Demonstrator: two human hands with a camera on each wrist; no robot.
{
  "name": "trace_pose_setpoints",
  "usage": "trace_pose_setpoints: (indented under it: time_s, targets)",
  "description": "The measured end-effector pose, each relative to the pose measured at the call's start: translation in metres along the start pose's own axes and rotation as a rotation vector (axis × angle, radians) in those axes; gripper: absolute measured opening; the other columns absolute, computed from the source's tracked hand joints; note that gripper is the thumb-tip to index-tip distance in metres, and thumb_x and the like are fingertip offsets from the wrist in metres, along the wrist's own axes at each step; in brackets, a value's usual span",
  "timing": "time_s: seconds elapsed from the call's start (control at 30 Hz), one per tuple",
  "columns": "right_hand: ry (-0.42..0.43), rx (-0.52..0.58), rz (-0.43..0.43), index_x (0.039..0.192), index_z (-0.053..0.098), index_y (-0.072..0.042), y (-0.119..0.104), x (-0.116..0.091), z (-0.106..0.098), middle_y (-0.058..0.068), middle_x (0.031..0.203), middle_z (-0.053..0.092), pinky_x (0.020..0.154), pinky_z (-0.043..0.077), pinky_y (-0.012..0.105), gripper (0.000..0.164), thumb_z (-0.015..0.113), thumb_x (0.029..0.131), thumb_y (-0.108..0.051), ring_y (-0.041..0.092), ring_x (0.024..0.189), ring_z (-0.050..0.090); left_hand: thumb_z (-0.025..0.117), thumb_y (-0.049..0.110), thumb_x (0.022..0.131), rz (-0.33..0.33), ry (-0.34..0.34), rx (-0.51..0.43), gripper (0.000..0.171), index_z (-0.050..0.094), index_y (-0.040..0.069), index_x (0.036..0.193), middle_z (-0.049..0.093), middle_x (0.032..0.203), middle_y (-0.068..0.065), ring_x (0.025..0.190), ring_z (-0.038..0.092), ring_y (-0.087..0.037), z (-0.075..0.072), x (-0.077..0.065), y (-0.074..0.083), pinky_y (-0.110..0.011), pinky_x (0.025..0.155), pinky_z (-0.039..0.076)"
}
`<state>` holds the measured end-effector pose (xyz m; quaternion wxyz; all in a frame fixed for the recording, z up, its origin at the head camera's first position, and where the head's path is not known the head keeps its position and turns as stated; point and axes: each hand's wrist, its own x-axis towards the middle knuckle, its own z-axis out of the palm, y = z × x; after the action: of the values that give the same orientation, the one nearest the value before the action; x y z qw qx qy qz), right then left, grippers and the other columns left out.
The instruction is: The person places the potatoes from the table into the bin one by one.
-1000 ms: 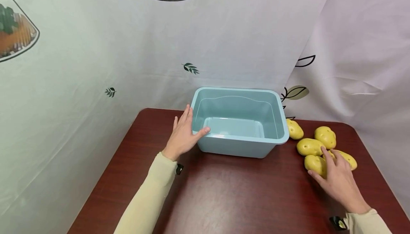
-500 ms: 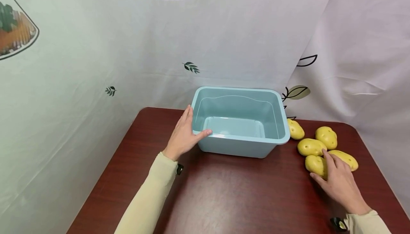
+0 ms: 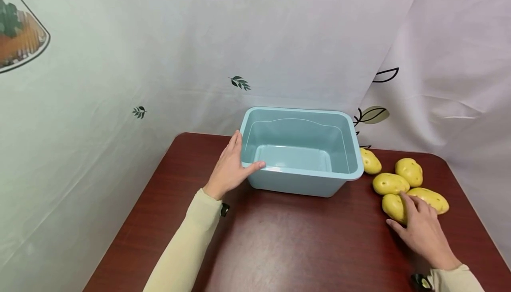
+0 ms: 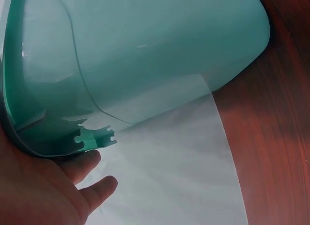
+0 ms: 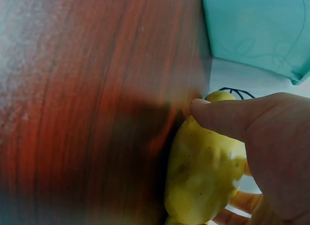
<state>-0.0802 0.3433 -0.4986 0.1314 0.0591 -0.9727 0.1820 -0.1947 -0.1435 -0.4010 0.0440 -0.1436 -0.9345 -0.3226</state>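
In the head view, a light blue plastic bin (image 3: pixel 295 183) stands at the back of the table. My left hand (image 3: pixel 228 167) rests at its front left corner, fingers straight along the left side and thumb reaching over the front rim. The left wrist view shows two fingertips (image 4: pixel 104 188) just below the rim. Over on the right, my right hand (image 3: pixel 425 234) has thumb and fingers around the nearest yellow potato (image 3: pixel 393 207). The right wrist view has the thumb (image 5: pixel 218 116) across one end of that potato, with other fingers on its far side.
Several more potatoes lie close by: an oval one (image 3: pixel 390 183), a rounder one (image 3: pixel 409 171), a long one (image 3: pixel 431 199) and one beside the bin (image 3: pixel 370 162). Behind the dark red table (image 3: pixel 279 247) hangs a printed white cloth (image 3: pixel 303 39).
My right hand's fingers have drawn in closer around the nearest potato. The left hand stays at the bin's corner, and the head view has shifted slightly.
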Motion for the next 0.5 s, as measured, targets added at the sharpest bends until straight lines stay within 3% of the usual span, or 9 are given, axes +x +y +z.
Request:
trace_pose_setpoints:
  time_s: [0.5]
  targets:
    - [0.018, -0.057, 0.002, 0.138, 0.038, 0.018, -0.0030, -0.0011, 0.0033, 0.044, 0.122, 0.040, 0.092, 0.026, 0.069, 0.087, 0.086, 0.069, -0.005, 0.064, 0.111, 0.033, 0.057, 0.078, 0.084, -0.011, -0.003, -0.012, 0.118, 0.008, 0.002, 0.160, 0.004, 0.169, -0.008, 0.154, 0.010, -0.029, 0.0003, 0.0000, 0.0009, -0.054, 0.120, 0.017]
